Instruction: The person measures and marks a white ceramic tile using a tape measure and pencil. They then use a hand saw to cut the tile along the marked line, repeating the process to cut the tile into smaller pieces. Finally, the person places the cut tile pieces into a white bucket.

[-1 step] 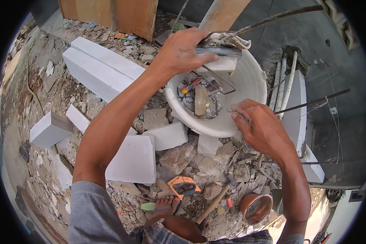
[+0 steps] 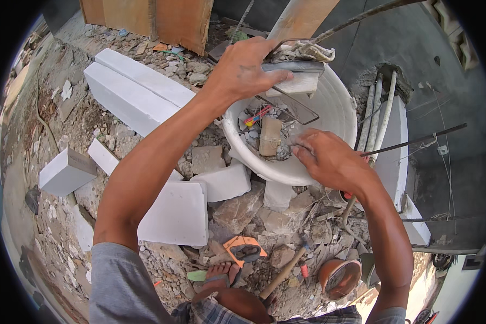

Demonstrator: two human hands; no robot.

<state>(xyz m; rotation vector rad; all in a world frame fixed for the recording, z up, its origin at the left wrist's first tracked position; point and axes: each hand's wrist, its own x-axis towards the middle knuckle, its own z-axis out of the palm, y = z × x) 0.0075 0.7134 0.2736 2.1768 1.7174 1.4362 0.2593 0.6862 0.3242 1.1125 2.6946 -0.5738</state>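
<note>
A wide white tub (image 2: 344,116) stands on rubble, with stone bits and a brownish block (image 2: 270,136) inside. At its far rim my left hand (image 2: 243,67) is closed round a grey-topped white slab (image 2: 296,81), thumb along its near side. A bent metal rod (image 2: 302,102) angles down from there into the tub. My right hand (image 2: 332,156) reaches over the near right rim. Its curled fingers and thumb come close together just above the debris, and anything between them is too small to make out. A red-and-yellow item (image 2: 258,115) lies among the debris.
White blocks (image 2: 173,210) lie left of the tub. Steel bars (image 2: 416,141) jut out from the right wall beside pale pipes (image 2: 380,110). Near my foot are an orange-handled tool (image 2: 244,250), a wooden-handled hammer (image 2: 281,274) and a brown pot (image 2: 340,277).
My right hand has moved left and slightly inward over the tub, nearer the debris. The left hand keeps its hold at the far rim.
</note>
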